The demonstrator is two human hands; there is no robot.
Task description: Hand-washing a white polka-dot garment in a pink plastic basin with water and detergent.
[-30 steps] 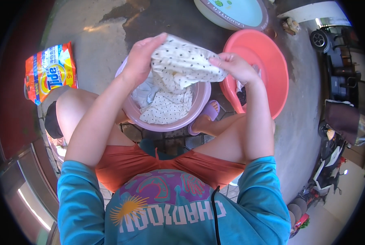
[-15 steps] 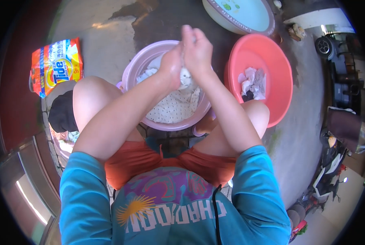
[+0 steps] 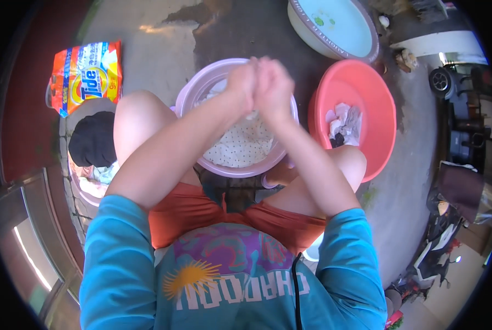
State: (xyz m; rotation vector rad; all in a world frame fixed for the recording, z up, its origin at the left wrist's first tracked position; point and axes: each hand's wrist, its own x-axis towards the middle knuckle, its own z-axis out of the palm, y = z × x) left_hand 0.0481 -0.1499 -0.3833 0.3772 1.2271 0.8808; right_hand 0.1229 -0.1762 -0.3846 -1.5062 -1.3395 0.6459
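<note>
White dotted cloth (image 3: pixel 240 146) lies bunched in lavender basin (image 3: pixel 238 172); likely soft, limp, heavier and slippery if wet; best gathered by thick folds, not single edge. Left hand (image 3: pixel 242 85) and right hand (image 3: pixel 275 87) pressed together above, blurred; cannot tell whether cloth is between

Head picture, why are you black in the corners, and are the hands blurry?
Head view: corners go black, as fisheye pictures often do; head view: left hand and right hand look smeared, likely motion blur, while the bag looks sharper; head view: glare streaks the floor.
</note>
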